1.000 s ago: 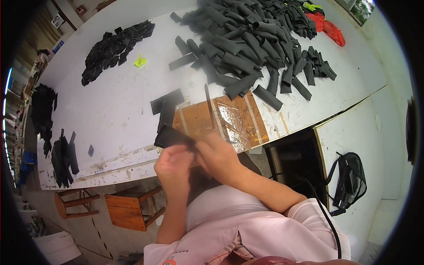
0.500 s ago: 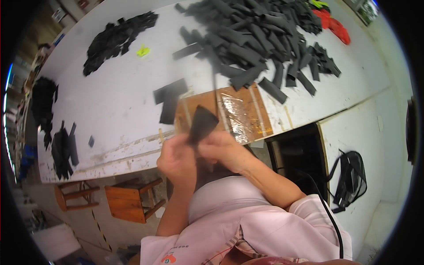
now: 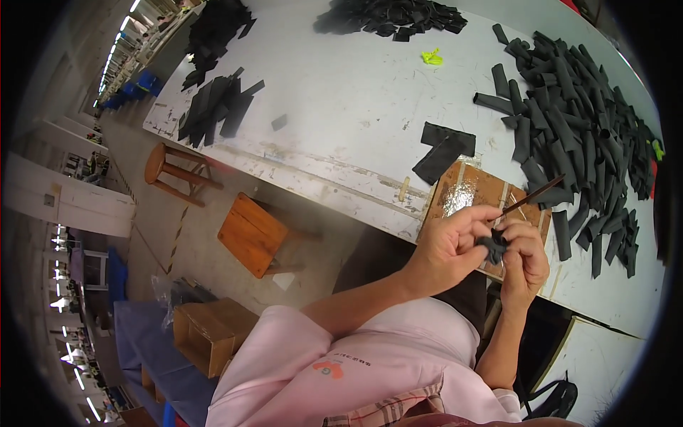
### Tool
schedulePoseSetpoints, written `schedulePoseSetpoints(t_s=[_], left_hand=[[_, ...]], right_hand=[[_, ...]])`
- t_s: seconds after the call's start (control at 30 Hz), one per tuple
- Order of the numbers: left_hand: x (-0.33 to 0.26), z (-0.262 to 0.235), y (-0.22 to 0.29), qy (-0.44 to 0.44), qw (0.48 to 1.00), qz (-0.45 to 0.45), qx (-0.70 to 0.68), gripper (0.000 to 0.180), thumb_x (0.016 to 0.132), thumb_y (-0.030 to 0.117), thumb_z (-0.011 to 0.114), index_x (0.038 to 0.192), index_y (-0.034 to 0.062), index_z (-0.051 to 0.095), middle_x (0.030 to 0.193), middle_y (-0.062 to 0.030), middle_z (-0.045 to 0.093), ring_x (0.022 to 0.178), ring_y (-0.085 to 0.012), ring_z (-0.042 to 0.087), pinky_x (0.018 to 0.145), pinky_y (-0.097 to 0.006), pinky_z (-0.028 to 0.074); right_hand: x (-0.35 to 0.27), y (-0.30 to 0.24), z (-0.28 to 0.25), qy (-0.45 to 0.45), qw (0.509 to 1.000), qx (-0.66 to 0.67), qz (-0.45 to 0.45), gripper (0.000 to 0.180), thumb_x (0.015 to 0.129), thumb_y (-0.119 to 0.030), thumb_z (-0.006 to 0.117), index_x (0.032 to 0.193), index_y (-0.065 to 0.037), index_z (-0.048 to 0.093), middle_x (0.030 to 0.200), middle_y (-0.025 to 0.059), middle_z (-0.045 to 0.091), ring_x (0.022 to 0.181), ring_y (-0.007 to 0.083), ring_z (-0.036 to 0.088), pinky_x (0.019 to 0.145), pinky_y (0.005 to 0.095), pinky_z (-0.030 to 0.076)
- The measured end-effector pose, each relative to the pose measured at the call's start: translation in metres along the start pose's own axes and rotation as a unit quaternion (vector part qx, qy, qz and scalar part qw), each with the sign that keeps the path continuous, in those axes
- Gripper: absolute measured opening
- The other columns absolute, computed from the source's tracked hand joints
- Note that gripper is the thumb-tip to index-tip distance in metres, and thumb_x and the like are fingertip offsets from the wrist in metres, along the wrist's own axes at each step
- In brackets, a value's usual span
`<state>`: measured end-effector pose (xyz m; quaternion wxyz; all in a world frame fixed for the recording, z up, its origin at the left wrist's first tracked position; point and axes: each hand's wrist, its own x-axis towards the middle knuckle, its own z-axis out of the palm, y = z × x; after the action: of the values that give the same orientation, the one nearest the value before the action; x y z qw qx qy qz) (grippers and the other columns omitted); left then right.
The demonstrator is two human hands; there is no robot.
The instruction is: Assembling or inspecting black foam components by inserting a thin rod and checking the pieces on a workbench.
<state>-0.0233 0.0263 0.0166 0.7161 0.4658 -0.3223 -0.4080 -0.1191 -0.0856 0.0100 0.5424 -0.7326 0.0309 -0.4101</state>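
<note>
Both hands, left hand (image 3: 447,245) and right hand (image 3: 525,265), pinch a small black fabric piece (image 3: 494,247) above the white tabletop's (image 3: 341,107) near edge; wooden stools (image 3: 250,235) stand on the floor below.

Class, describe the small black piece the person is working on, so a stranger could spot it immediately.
Start at the white table, then find the brown board at its near edge. Just in front, the left hand and right hand pinch a small black piece, the only one held rather than lying on the table.
</note>
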Motion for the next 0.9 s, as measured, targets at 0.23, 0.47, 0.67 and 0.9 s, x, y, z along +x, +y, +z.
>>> schedulePoseSetpoints(t_s=[0.23,0.47,0.67,0.9], left_hand=[[0.009,0.014,-0.002,0.201,0.920,0.219,0.256,0.022,0.069,-0.014,0.048,0.085,-0.0009,0.056,0.080,-0.0077,0.056,0.063,-0.0103,0.053,0.052,-0.022,0.042],[0.008,0.005,0.007,0.124,0.986,-0.054,-0.096,0.018,0.074,-0.011,0.045,0.089,-0.0028,0.048,0.075,-0.0059,0.059,0.052,-0.0024,0.049,0.040,-0.016,0.036],[0.006,-0.005,-0.003,-0.021,0.931,-0.197,-0.307,0.028,0.072,-0.008,0.051,0.099,-0.0006,0.044,0.081,-0.0094,0.059,0.062,-0.0084,0.055,0.039,-0.015,0.032],[0.009,0.009,0.015,-0.302,0.748,-0.256,-0.533,0.044,0.064,0.000,0.050,0.106,-0.0084,0.042,0.072,-0.0022,0.052,0.064,-0.0044,0.052,0.047,-0.014,0.034]], right_hand=[[-0.002,-0.016,0.019,0.071,0.985,-0.154,0.031,0.013,0.080,-0.009,0.055,0.074,0.001,0.048,0.080,0.0129,0.054,0.072,0.0190,0.051,0.064,0.0265,0.041],[-0.011,-0.008,0.013,0.096,0.982,-0.142,0.078,0.016,0.080,-0.011,0.055,0.073,0.000,0.047,0.076,0.0080,0.046,0.063,0.0138,0.044,0.058,0.0223,0.036],[-0.019,-0.005,0.003,0.070,0.943,0.220,0.239,0.014,0.081,-0.012,0.054,0.074,0.000,0.050,0.074,0.0029,0.045,0.064,0.0095,0.042,0.058,0.0210,0.034],[-0.014,-0.016,-0.009,0.017,0.932,0.263,0.248,0.018,0.079,-0.016,0.060,0.074,-0.002,0.051,0.076,0.0020,0.047,0.068,0.0090,0.042,0.059,0.0195,0.034]])
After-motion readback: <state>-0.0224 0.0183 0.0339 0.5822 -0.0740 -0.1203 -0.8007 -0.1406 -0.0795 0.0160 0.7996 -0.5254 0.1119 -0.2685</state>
